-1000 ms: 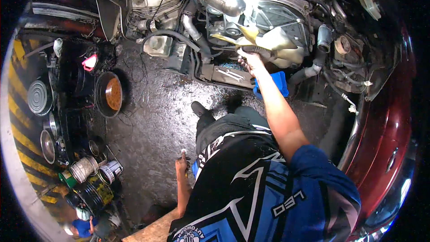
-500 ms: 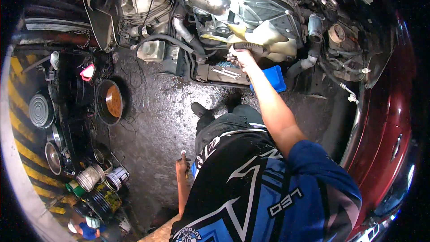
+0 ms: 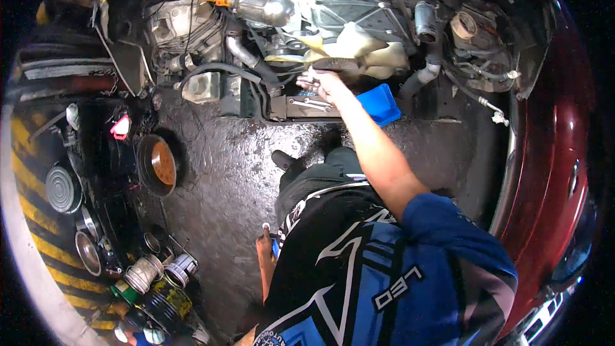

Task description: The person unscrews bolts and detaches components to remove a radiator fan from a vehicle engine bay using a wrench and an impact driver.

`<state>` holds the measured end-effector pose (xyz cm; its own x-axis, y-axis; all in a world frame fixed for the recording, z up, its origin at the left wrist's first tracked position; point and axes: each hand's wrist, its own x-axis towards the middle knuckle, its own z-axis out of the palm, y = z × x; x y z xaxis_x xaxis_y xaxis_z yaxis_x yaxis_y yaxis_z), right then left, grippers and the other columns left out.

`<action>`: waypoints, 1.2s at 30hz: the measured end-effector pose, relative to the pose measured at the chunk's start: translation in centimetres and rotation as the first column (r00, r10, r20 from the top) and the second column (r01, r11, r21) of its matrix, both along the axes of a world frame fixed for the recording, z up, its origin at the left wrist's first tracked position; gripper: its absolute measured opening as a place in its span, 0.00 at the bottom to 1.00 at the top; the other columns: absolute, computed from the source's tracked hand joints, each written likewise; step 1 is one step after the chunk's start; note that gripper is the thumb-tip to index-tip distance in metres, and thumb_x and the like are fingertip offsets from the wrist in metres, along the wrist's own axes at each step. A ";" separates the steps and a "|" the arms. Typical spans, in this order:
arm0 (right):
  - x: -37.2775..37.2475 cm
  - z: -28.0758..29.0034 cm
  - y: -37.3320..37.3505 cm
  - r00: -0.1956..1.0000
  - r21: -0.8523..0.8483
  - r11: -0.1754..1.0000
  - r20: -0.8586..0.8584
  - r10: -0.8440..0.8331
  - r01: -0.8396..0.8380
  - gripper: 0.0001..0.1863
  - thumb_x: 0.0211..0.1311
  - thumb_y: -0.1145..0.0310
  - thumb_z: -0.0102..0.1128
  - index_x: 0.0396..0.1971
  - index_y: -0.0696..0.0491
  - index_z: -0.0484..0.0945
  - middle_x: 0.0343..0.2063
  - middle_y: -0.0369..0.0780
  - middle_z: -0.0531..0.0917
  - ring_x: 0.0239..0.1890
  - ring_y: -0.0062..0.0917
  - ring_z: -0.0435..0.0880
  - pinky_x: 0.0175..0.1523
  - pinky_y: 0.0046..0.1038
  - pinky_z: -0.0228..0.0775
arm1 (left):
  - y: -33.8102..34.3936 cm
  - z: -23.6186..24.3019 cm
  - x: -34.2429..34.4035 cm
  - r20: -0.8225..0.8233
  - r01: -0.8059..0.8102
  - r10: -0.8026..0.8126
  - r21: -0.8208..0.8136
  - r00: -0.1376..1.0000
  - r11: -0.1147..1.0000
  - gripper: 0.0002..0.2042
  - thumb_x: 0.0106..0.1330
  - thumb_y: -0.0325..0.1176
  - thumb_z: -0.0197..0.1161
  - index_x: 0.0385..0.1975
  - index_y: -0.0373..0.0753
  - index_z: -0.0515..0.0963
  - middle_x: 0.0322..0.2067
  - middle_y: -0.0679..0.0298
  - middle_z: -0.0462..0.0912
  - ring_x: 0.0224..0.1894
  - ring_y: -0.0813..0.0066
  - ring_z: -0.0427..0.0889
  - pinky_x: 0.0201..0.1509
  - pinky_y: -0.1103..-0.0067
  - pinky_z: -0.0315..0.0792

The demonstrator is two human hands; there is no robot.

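Observation:
My right hand [image 3: 322, 86] reaches to the front of an opened engine bay, just below a pale yellowed fan [image 3: 356, 41]. Its fingers stretch out to the left and look apart, with nothing visible in them. Below it, two wrenches [image 3: 311, 103] lie on a flat crossmember [image 3: 282, 107]. A blue plastic tray [image 3: 380, 105] sits beside my right wrist. Low at my left side, my left hand [image 3: 264, 241] is closed around something with a small pale round end; the rest of it is hidden.
A work lamp [image 3: 264, 6] with an orange handle lies over the engine. Hoses [image 3: 242, 52] and a metal canister [image 3: 425, 22] surround it. At left stand a round pan [image 3: 145, 165] of brownish contents and several buckets [image 3: 143, 273]. A red car [image 3: 544, 147] flanks me; another person [image 3: 131, 334] is at lower left.
My right hand has come away from the fan's hub, down and left, and its fingers have opened out. My left hand stays low at my side. The whole view has shifted slightly.

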<state>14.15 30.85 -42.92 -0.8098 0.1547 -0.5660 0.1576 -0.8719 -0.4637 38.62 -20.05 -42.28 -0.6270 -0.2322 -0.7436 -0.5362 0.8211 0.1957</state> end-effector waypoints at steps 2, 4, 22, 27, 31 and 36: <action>0.3 -1.6 1.2 0.996 0.298 0.951 0.045 0.075 -0.085 0.09 0.62 0.68 0.55 0.35 0.59 0.75 0.29 0.43 0.80 0.31 0.29 0.83 0.34 0.24 0.77 | 0.3 0.0 -0.3 0.026 0.002 -0.005 0.109 1.000 0.994 0.38 0.63 0.65 0.43 0.22 0.28 0.79 0.19 0.50 0.80 0.23 0.63 0.78 0.32 0.65 0.69; 0.0 -1.6 1.3 0.963 0.610 0.750 0.224 0.147 -0.256 0.10 0.62 0.67 0.56 0.36 0.58 0.71 0.28 0.43 0.79 0.25 0.28 0.82 0.26 0.24 0.79 | 0.5 0.3 -0.8 0.036 0.005 -0.009 0.121 0.999 0.993 0.37 0.63 0.65 0.43 0.22 0.28 0.80 0.19 0.50 0.80 0.23 0.64 0.78 0.33 0.65 0.70; 0.1 -0.8 0.8 0.968 0.537 0.809 0.195 0.156 -0.239 0.12 0.58 0.68 0.62 0.38 0.59 0.76 0.32 0.42 0.82 0.24 0.22 0.81 0.32 0.21 0.75 | 1.0 1.3 -1.3 -0.058 -0.071 0.072 0.016 0.996 0.997 0.36 0.62 0.64 0.45 0.27 0.31 0.83 0.22 0.52 0.81 0.27 0.65 0.80 0.36 0.70 0.72; 0.1 -0.7 0.6 0.999 0.012 0.999 0.003 0.047 -0.047 0.14 0.63 0.68 0.55 0.45 0.61 0.71 0.39 0.48 0.80 0.39 0.30 0.81 0.41 0.29 0.78 | 1.0 1.0 -2.2 -0.030 -0.153 0.151 -0.062 0.988 0.986 0.36 0.61 0.64 0.48 0.24 0.28 0.79 0.19 0.50 0.80 0.23 0.58 0.79 0.33 0.66 0.71; 0.3 0.4 0.4 0.966 0.439 0.870 0.219 0.140 -0.226 0.14 0.58 0.66 0.62 0.38 0.60 0.76 0.34 0.43 0.80 0.34 0.27 0.81 0.37 0.23 0.76 | 0.3 -0.2 -2.9 -0.085 -0.149 0.149 0.007 0.985 0.989 0.33 0.61 0.60 0.51 0.24 0.27 0.78 0.21 0.45 0.79 0.25 0.56 0.80 0.35 0.65 0.71; 1.9 -1.3 2.3 0.994 0.104 0.994 0.112 0.000 -0.011 0.14 0.61 0.61 0.59 0.38 0.57 0.76 0.34 0.42 0.81 0.31 0.28 0.81 0.34 0.22 0.73 | 3.7 -0.5 -6.8 -0.078 -0.115 0.120 0.071 0.990 0.991 0.26 0.60 0.54 0.55 0.28 0.29 0.78 0.21 0.45 0.78 0.26 0.50 0.79 0.35 0.62 0.70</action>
